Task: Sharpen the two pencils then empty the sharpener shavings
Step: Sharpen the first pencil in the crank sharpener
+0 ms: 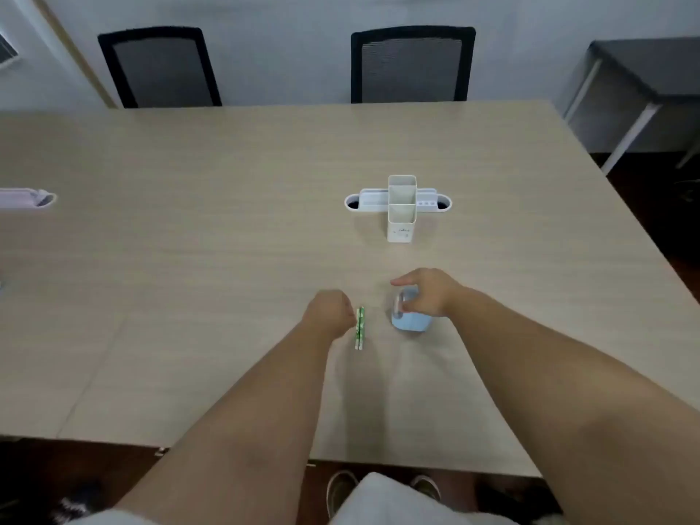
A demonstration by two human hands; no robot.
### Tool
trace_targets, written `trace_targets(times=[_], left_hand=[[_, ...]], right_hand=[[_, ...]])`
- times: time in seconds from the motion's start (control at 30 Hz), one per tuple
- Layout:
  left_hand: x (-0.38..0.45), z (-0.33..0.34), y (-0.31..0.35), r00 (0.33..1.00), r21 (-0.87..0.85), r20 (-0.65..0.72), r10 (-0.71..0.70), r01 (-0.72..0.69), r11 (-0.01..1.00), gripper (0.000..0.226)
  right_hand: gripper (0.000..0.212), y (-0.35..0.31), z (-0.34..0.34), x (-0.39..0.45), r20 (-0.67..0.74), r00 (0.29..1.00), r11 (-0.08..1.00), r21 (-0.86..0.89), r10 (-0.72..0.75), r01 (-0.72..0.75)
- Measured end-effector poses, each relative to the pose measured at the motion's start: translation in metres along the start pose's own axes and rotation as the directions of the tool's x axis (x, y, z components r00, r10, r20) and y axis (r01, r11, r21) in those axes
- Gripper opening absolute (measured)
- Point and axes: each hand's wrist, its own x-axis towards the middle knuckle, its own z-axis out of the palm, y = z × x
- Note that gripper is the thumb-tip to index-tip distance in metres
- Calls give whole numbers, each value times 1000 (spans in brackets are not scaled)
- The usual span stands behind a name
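Two green-and-white pencils (360, 328) lie side by side on the wooden table (227, 221), pointing away from me. My left hand (330, 310) rests just left of them with its fingers curled down at their upper part; whether it grips them is unclear. A light blue sharpener (411, 320) with a clear part stands to the right of the pencils. My right hand (426, 291) lies over its top, fingers wrapped on it.
A white desk organiser (401, 206) with several compartments stands further back on the table. A pale object (28, 198) lies at the left edge. Two black chairs (411, 66) stand beyond the far edge, and a dark side table (644, 77) is at the right.
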Motion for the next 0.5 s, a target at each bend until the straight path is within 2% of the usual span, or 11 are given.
trace_targets(times=[0.23, 0.3, 0.4, 0.5], left_hand=[[4, 36, -19, 979, -195, -32, -200, 190, 962, 3], [3, 43, -23, 971, -234, -38, -235, 220, 947, 8], [2, 49, -26, 965, -278, -34, -261, 242, 930, 18], [2, 51, -29, 967, -288, -63, -248, 220, 932, 8]], right_hand=[[53, 20, 7, 1, 8, 1000, 999, -40, -2, 2], [52, 21, 7, 3, -4, 1000, 998, -48, -31, 31], [50, 23, 11, 4, -22, 998, 998, -36, -59, 58], [48, 27, 13, 7, -28, 996, 996, -36, -81, 80]])
